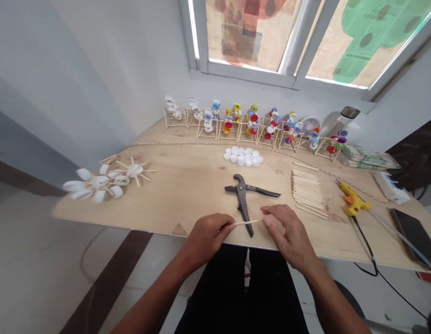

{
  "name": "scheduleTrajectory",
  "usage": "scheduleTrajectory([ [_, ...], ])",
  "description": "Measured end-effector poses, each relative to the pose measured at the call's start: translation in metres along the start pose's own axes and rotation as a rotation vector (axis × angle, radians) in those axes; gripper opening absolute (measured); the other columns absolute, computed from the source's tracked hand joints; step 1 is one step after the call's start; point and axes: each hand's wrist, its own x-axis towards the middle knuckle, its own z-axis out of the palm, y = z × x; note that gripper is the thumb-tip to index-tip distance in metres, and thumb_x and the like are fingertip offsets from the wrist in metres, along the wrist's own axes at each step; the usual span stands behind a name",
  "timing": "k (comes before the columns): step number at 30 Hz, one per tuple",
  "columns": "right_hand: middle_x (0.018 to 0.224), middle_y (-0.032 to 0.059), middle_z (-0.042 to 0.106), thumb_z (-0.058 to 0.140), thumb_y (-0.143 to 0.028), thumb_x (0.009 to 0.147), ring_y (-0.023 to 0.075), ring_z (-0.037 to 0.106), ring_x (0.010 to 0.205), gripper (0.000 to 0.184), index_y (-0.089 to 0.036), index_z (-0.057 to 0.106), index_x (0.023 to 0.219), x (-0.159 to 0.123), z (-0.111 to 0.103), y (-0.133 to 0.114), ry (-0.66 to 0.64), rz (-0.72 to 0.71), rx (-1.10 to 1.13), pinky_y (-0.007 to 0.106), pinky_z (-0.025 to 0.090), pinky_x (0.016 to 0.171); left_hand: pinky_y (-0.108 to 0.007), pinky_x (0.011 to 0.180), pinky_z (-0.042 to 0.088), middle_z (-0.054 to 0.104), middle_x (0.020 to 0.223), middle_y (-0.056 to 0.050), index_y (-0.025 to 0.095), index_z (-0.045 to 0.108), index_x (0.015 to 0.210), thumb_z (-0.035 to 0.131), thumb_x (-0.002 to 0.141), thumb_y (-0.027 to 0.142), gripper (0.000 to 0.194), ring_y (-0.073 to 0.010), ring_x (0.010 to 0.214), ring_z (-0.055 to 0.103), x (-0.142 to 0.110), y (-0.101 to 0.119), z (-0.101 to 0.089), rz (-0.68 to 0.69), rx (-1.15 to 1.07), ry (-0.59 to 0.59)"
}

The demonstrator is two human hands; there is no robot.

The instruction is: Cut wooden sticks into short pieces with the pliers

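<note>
My left hand pinches one end of a thin wooden stick just above the table's front edge. At the stick's other end is my right hand, with thumb and fingers closed about the tip. Dark-handled pliers lie with jaws apart just beyond the stick, one handle passing beneath it. A row of similar loose sticks lies to the right of the pliers. White bottle caps sit in a cluster farther back.
A yellow glue gun with a cord lies at right, near a black phone and a white power strip. Stick-and-cap models line the back wall. White cap wheels with stick spokes lie at left.
</note>
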Motion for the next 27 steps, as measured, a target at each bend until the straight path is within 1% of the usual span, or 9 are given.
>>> scheduleTrajectory([
  [1, 0.097, 0.0075, 0.063, 0.043, -0.031, 0.087, 0.0229, 0.054, 0.094, 0.024, -0.021, 0.058, 0.103, 0.005, 0.000, 0.005, 0.032, 0.007, -0.029, 0.035, 0.041, 0.078, -0.021, 0.059, 0.038, 0.062, 0.067, -0.001, 0.019, 0.063, 0.073, 0.048, 0.081, 0.029, 0.019, -0.0132, 0.062, 0.055, -0.002, -0.003, -0.003, -0.042, -0.047, 0.033],
  [3, 0.098, 0.0074, 0.062, 0.045, -0.030, 0.086, 0.0241, 0.053, 0.094, 0.023, -0.021, 0.058, 0.102, 0.017, 0.003, 0.016, 0.058, 0.008, -0.162, 0.037, 0.040, 0.080, -0.021, 0.056, 0.038, 0.060, 0.063, 0.001, 0.019, 0.063, 0.073, 0.050, 0.080, 0.032, 0.019, -0.0124, 0.060, 0.053, -0.006, -0.010, -0.008, -0.123, -0.154, 0.098],
  [5, 0.102, 0.0093, 0.060, 0.048, -0.029, 0.084, 0.0256, 0.051, 0.096, 0.027, -0.019, 0.056, 0.107, 0.030, 0.010, 0.024, 0.020, 0.034, -0.335, 0.037, 0.039, 0.080, -0.020, 0.056, 0.038, 0.058, 0.061, 0.001, 0.019, 0.063, 0.072, 0.052, 0.078, 0.034, 0.019, -0.0120, 0.060, 0.052, -0.009, -0.016, -0.010, -0.198, -0.265, 0.153],
  [7, 0.105, 0.0102, 0.058, 0.049, -0.026, 0.082, 0.0261, 0.049, 0.099, 0.029, -0.019, 0.054, 0.110, 0.042, 0.018, 0.030, -0.076, 0.064, -0.484, 0.036, 0.037, 0.081, -0.020, 0.057, 0.040, 0.058, 0.060, 0.001, 0.018, 0.063, 0.071, 0.055, 0.076, 0.035, 0.020, -0.0119, 0.060, 0.052, -0.011, -0.020, -0.010, -0.254, -0.374, 0.198],
  [8, 0.105, 0.0107, 0.058, 0.050, -0.026, 0.081, 0.0266, 0.048, 0.100, 0.030, -0.018, 0.055, 0.110, 0.047, 0.022, 0.031, -0.093, 0.066, -0.503, 0.036, 0.036, 0.081, -0.020, 0.058, 0.040, 0.058, 0.060, 0.001, 0.017, 0.063, 0.069, 0.056, 0.075, 0.035, 0.020, -0.0118, 0.060, 0.052, -0.012, -0.022, -0.010, -0.276, -0.427, 0.216],
  [12, 0.098, 0.0105, 0.059, 0.052, -0.024, 0.080, 0.0255, 0.049, 0.095, 0.025, -0.019, 0.057, 0.104, 0.062, 0.035, 0.034, -0.132, 0.070, -0.526, 0.035, 0.033, 0.079, -0.022, 0.059, 0.043, 0.060, 0.060, -0.001, 0.016, 0.063, 0.068, 0.060, 0.071, 0.037, 0.022, -0.0119, 0.059, 0.052, -0.011, -0.025, -0.008, -0.342, -0.584, 0.278],
  [18, 0.089, 0.0090, 0.060, 0.048, -0.019, 0.083, 0.0222, 0.052, 0.088, 0.014, -0.018, 0.059, 0.092, 0.069, 0.042, 0.041, -0.140, 0.111, -0.506, 0.031, 0.034, 0.074, -0.022, 0.060, 0.043, 0.060, 0.060, -0.001, 0.015, 0.063, 0.068, 0.062, 0.070, 0.037, 0.022, -0.0113, 0.058, 0.052, -0.009, -0.025, -0.009, -0.372, -0.630, 0.283],
  [23, 0.086, 0.0065, 0.061, 0.046, -0.018, 0.084, 0.0201, 0.055, 0.082, 0.012, -0.019, 0.058, 0.088, 0.061, 0.037, 0.038, -0.116, 0.148, -0.437, 0.027, 0.035, 0.066, -0.024, 0.063, 0.045, 0.063, 0.062, -0.001, 0.015, 0.063, 0.070, 0.063, 0.069, 0.038, 0.023, -0.0131, 0.061, 0.056, -0.012, -0.025, -0.003, -0.377, -0.608, 0.333],
  [27, 0.081, 0.0039, 0.064, 0.043, -0.019, 0.085, 0.0184, 0.058, 0.069, 0.014, -0.021, 0.056, 0.090, 0.046, 0.029, 0.033, -0.077, 0.199, -0.348, 0.025, 0.033, 0.056, -0.027, 0.070, 0.047, 0.067, 0.069, -0.003, 0.016, 0.063, 0.073, 0.064, 0.068, 0.037, 0.022, -0.0157, 0.069, 0.060, -0.014, -0.017, 0.009, -0.414, -0.685, 0.341],
])
